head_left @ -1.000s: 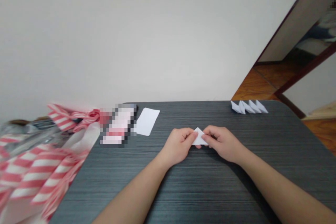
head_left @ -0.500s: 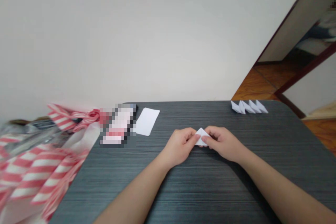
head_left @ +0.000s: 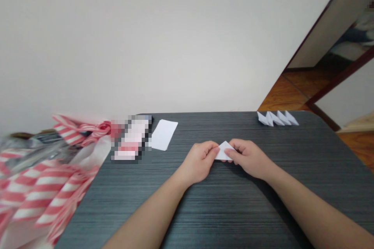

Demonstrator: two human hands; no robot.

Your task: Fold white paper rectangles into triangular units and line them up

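A small piece of folded white paper [head_left: 224, 149], triangular with its point away from me, is held just above the dark table [head_left: 216, 210]. My left hand [head_left: 200, 162] pinches its left side between thumb and fingers. On the right side, my right hand [head_left: 248, 158] grips it, the thumb lying across its face. Fingertips partly show beneath the lower edge. Several folded white paper pieces [head_left: 277, 119] stand in a row at the far right of the table. A stack of white paper sheets [head_left: 164, 135] lies left of my hands.
Left of the sheets is a blurred-out, phone-like slab [head_left: 133, 138]. Red-and-white striped cloth or bags [head_left: 43, 186] are heaped beyond the table's left edge. A pale wall [head_left: 175, 39] rises behind the table. To the right are a wooden floor [head_left: 280, 93] and a doorway.
My left thumb has slid outward to the left edge of the paper, showing more of its face. The paper and both hands have shifted very slightly.
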